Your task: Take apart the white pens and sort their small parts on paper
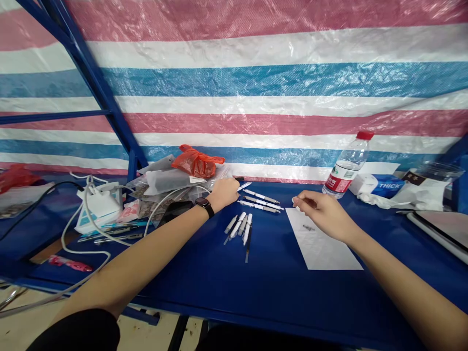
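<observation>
My left hand (pixel 224 193), wearing a dark watch, is closed at the back of the table. Its fingertips are hidden; a white pen (pixel 244 186) and a dark tip (pixel 239 179) show right beside the knuckles. White-and-grey pens (pixel 260 200) lie just to its right. Nearer me is a group of pen parts (pixel 239 226), with white and grey barrels and a thin refill (pixel 247 248). Over a white paper sheet (pixel 321 253), my right hand (pixel 321 212) has its fingers curled in a pinch, a tiny white spot at the tips. Small dark pieces (pixel 309 227), perhaps springs, rest on the sheet.
An orange plastic bag (pixel 197 163) sits on clear bags at the back left. White cables (pixel 89 214), more pens (pixel 117 231) and a pink object (pixel 69 263) lie left. At right are a red-capped bottle (pixel 345 168), a blue-white pack (pixel 383 185) and a flat device (pixel 442 229).
</observation>
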Available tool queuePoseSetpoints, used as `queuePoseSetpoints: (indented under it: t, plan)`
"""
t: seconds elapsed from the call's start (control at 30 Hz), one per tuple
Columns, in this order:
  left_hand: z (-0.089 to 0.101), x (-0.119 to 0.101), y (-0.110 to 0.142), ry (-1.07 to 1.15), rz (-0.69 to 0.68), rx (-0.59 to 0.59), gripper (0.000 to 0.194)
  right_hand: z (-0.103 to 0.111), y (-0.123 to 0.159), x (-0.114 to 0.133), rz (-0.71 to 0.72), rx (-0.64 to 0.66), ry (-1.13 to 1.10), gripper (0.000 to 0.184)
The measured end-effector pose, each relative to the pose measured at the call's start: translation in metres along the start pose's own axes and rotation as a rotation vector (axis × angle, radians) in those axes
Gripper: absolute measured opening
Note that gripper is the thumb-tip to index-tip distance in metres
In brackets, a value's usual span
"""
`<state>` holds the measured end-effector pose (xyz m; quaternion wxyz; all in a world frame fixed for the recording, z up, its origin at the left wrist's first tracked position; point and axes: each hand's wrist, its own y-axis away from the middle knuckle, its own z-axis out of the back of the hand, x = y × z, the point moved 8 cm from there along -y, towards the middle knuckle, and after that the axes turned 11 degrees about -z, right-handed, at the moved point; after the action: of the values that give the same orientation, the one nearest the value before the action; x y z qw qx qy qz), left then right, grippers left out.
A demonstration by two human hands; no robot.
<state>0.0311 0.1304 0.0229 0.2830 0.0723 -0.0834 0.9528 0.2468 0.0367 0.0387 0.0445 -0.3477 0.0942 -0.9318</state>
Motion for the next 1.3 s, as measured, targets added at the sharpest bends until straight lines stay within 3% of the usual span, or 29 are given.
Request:
queuePoseSetpoints:
  t: [0.1,0.2,0.3,0.43,0.6,0.73,0.93,1.17,1.3]
  plan:
    - [0.015,0.000,0.004,-0.030,-0.023,-0.044,0.031,0.000,0.001,0.004,0.036,-0.015,0.005,0.041]
    - [0.026,-0.013,0.004,-0.036,-0.160,-0.076,0.032,0.003,0.000,0.006,0.050,-0.040,0.006,0.041]
    - [0.024,-0.037,0.003,-0.020,-0.335,-0.071,0.030,0.005,0.000,0.005,0.048,-0.047,0.009,0.041]
    - [0.012,-0.053,-0.002,0.002,-0.407,-0.056,0.029,0.007,-0.001,0.003,0.058,-0.052,0.017,0.040]
    - [0.013,-0.040,0.004,0.055,-0.346,-0.057,0.036,0.005,0.000,0.002,0.090,-0.033,0.084,0.038]
    - [0.019,-0.023,0.034,0.095,-0.242,-0.037,0.030,0.003,0.000,0.000,0.098,-0.009,0.125,0.034]
    - [-0.006,-0.019,0.078,0.277,-0.034,0.189,0.023,-0.001,-0.002,-0.005,0.061,0.016,0.154,0.034]
    - [-0.013,-0.023,0.076,0.322,-0.008,0.191,0.008,-0.007,0.000,-0.003,0.078,0.043,0.184,0.034]
    - [-0.011,-0.017,0.075,0.347,0.016,0.149,0.017,-0.005,0.001,0.000,0.102,0.035,0.173,0.033]
